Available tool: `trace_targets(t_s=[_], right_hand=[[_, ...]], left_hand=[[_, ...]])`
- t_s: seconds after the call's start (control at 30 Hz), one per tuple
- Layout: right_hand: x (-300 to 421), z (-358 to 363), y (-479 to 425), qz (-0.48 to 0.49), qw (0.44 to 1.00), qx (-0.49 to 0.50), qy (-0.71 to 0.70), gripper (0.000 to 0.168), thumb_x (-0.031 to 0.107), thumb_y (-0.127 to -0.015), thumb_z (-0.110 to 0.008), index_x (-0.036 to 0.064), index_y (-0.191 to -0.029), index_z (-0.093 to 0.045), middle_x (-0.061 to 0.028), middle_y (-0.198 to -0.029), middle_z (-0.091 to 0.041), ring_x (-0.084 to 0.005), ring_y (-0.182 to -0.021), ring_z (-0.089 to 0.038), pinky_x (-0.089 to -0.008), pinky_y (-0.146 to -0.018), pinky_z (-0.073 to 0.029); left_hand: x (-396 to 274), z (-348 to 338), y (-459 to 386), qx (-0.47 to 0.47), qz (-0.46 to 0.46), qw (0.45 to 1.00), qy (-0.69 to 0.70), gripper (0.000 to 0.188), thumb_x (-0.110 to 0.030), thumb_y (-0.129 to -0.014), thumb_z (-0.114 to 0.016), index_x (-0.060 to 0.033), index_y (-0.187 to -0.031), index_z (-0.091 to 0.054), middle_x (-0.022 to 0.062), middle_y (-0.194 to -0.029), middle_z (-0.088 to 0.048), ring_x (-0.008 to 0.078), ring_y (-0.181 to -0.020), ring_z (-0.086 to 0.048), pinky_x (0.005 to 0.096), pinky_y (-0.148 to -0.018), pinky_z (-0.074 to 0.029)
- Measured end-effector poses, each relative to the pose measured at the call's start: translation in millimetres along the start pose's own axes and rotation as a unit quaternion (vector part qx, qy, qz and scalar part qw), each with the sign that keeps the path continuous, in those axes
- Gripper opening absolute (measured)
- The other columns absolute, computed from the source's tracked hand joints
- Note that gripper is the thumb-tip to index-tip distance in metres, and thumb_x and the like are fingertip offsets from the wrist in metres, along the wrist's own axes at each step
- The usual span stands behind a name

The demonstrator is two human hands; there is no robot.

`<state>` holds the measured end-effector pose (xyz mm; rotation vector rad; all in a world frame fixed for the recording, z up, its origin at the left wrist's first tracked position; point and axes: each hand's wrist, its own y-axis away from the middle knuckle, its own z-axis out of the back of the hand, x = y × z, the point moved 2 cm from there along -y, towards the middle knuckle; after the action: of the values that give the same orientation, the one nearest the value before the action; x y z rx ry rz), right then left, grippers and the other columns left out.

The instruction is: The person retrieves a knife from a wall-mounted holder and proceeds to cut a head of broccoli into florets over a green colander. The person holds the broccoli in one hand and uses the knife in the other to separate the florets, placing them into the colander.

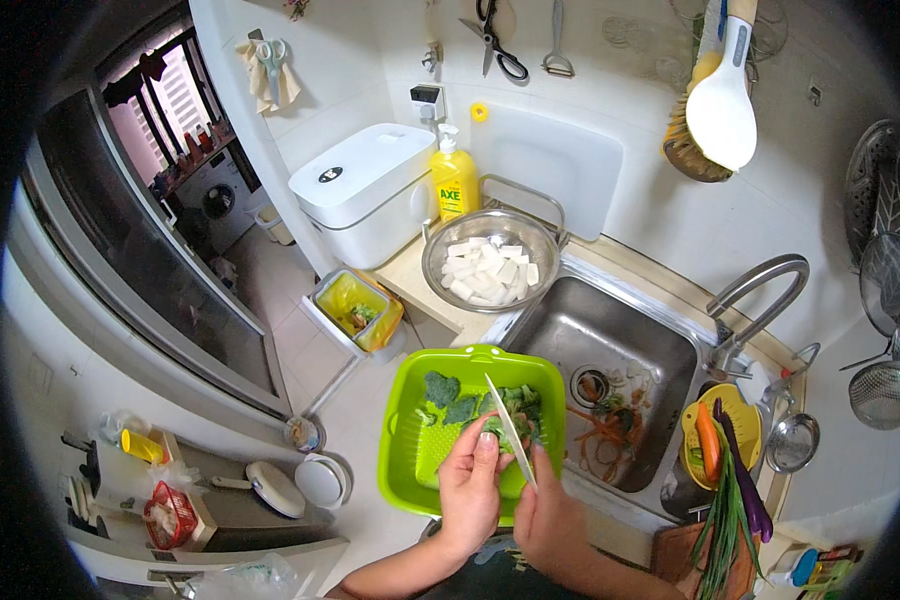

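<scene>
My left hand [471, 480] grips a piece of broccoli [504, 433], its lower part hidden by my fingers. In my right hand [551, 517] is a kitchen knife [508, 424], its narrow blade pointing up and away from me across the broccoli; the handle is covered by my palm. Both hands are over the near part of a green plastic colander basket [399, 450]. Cut broccoli florets [442, 389] lie on the basket's perforated bottom, with more green pieces [523, 399] behind the blade.
Right of the basket is a steel sink [570, 322] with orange peelings [607, 435] near its drain. A glass bowl [435, 259] of white chunks stands behind. A yellow colander [746, 420] holds a carrot [708, 442] and an eggplant [750, 495]. A lined waste bin [330, 300] hangs at left.
</scene>
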<state>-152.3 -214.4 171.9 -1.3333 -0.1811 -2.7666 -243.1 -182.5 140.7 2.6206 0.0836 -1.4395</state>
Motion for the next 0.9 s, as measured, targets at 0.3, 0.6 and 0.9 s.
trace_targets(t_s=[0.3, 0.6, 0.9], right_hand=[[-10, -15, -6, 0.081, 0.997, -0.011, 0.015, 0.050, 0.005, -0.078, -0.039, -0.003, -0.124, -0.023, -0.0275, -0.099, -0.048, -0.0399, -0.082, -0.052, -0.0436, -0.067, -0.043], [-16, -15, -11, 0.154, 0.985, -0.079, -0.010, 0.053, 0.004, -0.076, -0.042, -0.004, -0.124, -0.021, -0.0285, -0.087, -0.051, -0.0411, -0.063, -0.053, -0.0448, -0.055, -0.044], [-21, -18, -16, 0.159, 0.983, -0.086, -0.010, 0.054, 0.004, -0.075, -0.043, -0.002, -0.125, -0.022, -0.0283, -0.083, -0.052, -0.0402, -0.063, -0.054, -0.0448, -0.055, -0.043]], left_hand=[[11, 7, 2, -0.042, -0.038, 0.997, -0.058, 0.026, -0.015, -0.088, -0.040, -0.0013, -0.109, -0.050, 0.0001, -0.090, -0.055, 0.0028, -0.072, -0.047, 0.0171, -0.063, -0.041], [5, 1, 7, -0.038, -0.069, 0.988, -0.136, 0.026, -0.013, -0.088, -0.040, -0.0002, -0.108, -0.050, -0.0003, -0.089, -0.056, 0.0031, -0.070, -0.046, 0.0166, -0.062, -0.039], [9, 7, 4, -0.021, -0.076, 0.986, -0.150, 0.028, -0.016, -0.088, -0.040, 0.0005, -0.109, -0.051, 0.0005, -0.090, -0.057, 0.0031, -0.070, -0.046, 0.0171, -0.063, -0.039]])
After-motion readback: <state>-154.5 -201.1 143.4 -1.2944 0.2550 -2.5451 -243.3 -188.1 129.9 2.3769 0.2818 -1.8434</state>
